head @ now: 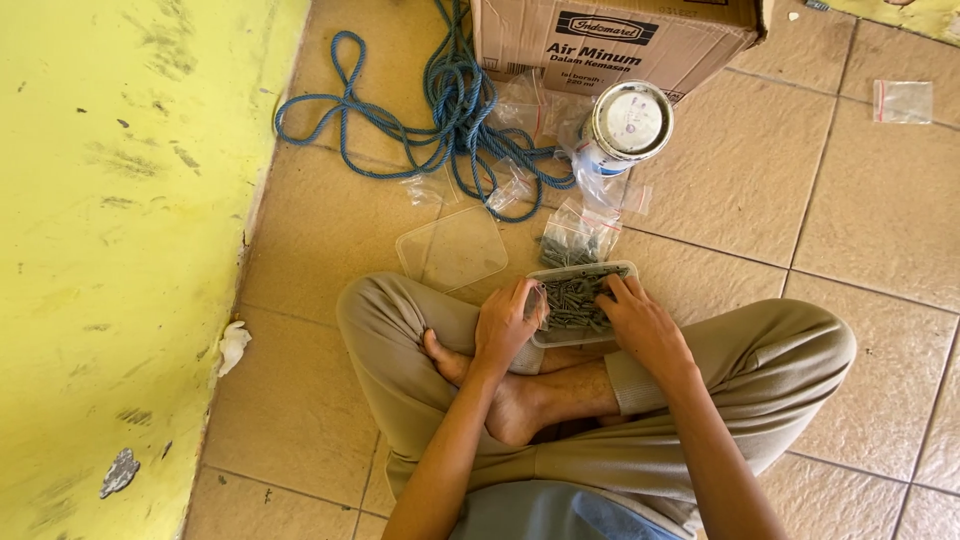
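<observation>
Two hands — left hand [508, 322], right hand [640, 322] — at grey-plug tray [580, 302], mostly upright-pointing plugs.

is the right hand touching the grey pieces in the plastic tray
Touching. The head view shows the right hand with its fingertips resting down among the grey pieces inside the clear tray.

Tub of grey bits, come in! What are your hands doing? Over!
Left hand on tub edge, grip unclear. Right hand fingers in the grey pieces. Clear lid and small bags beside it, nothing blocking.
</observation>
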